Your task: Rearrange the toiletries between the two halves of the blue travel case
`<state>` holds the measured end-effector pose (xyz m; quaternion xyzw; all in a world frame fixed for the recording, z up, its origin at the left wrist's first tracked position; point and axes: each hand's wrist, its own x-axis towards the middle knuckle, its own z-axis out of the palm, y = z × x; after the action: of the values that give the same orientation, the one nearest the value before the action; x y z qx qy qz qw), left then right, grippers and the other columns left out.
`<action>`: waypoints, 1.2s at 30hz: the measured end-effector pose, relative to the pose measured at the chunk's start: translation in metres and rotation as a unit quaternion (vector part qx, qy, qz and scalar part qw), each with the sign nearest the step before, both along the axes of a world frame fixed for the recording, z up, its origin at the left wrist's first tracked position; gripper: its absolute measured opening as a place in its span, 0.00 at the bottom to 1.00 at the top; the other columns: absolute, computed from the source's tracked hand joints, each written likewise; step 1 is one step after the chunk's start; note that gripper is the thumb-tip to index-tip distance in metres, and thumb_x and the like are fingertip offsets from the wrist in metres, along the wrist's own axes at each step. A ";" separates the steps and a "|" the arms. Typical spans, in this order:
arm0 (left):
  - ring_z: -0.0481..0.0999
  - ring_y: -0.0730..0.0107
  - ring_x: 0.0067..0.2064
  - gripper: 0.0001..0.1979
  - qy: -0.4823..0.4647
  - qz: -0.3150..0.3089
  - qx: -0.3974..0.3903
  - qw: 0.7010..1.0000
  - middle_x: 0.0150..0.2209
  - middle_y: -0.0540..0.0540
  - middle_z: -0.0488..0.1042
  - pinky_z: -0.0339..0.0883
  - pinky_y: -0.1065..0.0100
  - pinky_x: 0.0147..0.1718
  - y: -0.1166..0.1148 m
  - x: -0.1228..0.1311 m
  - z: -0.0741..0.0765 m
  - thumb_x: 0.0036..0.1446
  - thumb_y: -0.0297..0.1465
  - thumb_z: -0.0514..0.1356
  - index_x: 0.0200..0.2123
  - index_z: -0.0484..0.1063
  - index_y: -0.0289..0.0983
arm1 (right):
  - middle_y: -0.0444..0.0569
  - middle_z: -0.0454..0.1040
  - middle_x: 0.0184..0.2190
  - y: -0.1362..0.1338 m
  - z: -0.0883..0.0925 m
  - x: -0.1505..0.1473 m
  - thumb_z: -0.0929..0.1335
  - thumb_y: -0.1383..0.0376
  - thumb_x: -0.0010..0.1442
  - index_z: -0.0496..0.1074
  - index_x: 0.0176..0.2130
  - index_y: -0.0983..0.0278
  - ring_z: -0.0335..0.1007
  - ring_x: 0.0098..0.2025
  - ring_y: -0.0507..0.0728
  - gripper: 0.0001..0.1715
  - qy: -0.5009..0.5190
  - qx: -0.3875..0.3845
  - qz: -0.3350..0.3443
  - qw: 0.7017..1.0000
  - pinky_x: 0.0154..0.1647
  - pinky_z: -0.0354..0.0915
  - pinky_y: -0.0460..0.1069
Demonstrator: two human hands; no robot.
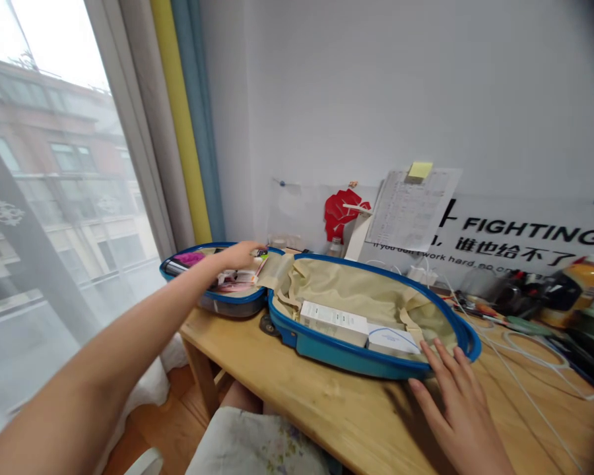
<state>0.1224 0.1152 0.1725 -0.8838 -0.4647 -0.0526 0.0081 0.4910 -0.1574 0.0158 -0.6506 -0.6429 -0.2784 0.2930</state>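
Observation:
A small blue-rimmed suitcase [356, 359] lies unfolded on the desk with a beige lining. My left hand [242, 256] is over its left half, fingers bent together by a small dark item at the far rim; what they hold is too small to make out. Under that hand lie a purple fuzzy thing [191, 258], a dark cylinder-like item [174, 266] and pinkish packets [235, 285]. In the right half, two white boxes [334, 322] rest along the near wall. My right hand [453, 396] has its fingers spread at the near right rim, holding nothing.
The suitcase stands on a wooden desk [327, 402]. White cables [529, 353], pens and a yellow-orange bottle [584, 284] crowd the right side. A paper sheet [410, 208] hangs at the wall behind. Left are curtains [188, 132] and a window.

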 end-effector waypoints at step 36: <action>0.70 0.64 0.52 0.32 -0.142 -0.218 -0.142 0.955 0.51 0.42 0.70 0.62 0.67 0.50 -0.082 0.091 0.004 0.48 0.39 0.64 0.55 0.59 0.37 | 0.53 0.57 0.63 0.000 0.001 -0.005 0.57 0.54 0.62 0.51 0.64 0.60 0.44 0.67 0.66 0.33 0.023 -0.005 -0.010 1.000 0.60 0.54 0.66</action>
<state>0.2138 0.0335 0.1761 -0.9390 -0.2601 -0.1115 -0.1954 0.4863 -0.1571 0.0170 -0.6645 -0.6308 -0.2633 0.3019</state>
